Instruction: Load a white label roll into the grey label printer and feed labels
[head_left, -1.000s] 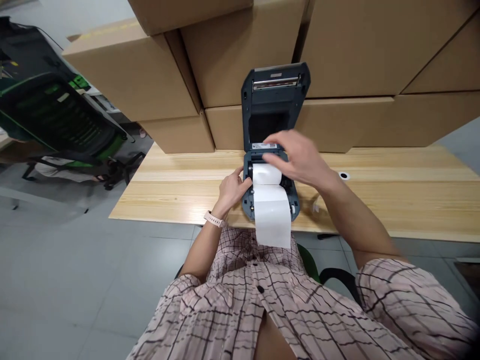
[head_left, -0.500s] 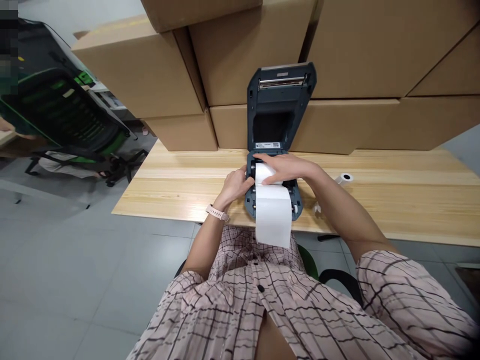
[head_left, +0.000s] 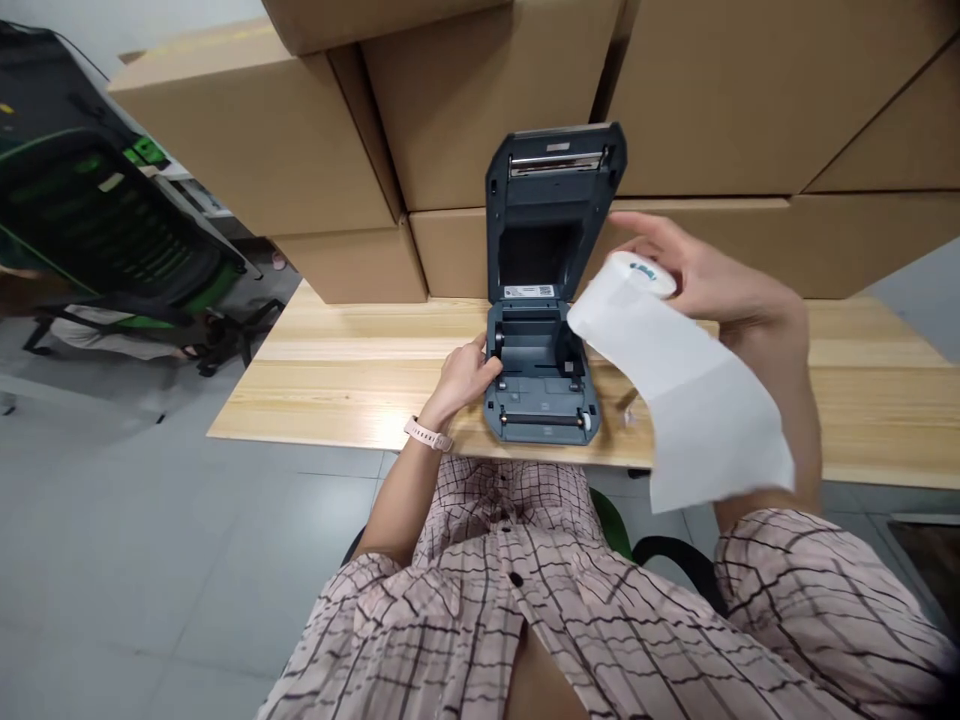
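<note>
The right hand (head_left: pixel 712 280) pinches a paper roll (head_left: pixel 637 280) by its ends, up and right of the open printer (head_left: pixel 544 370) — light, loose tail dangling, probably easily creased. The left hand (head_left: pixel 465 378) curls against the printer's side.

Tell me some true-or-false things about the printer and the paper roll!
1. The printer lid stands open. True.
2. The right hand holds the paper roll in the air. True.
3. The paper roll sits inside the printer. False: its bay holds no roll; the roll is up to the printer's right.
4. The left hand rests on a box. False: it touches the printer's left side.
5. Cardboard boxes are stacked behind the printer. True.
</note>
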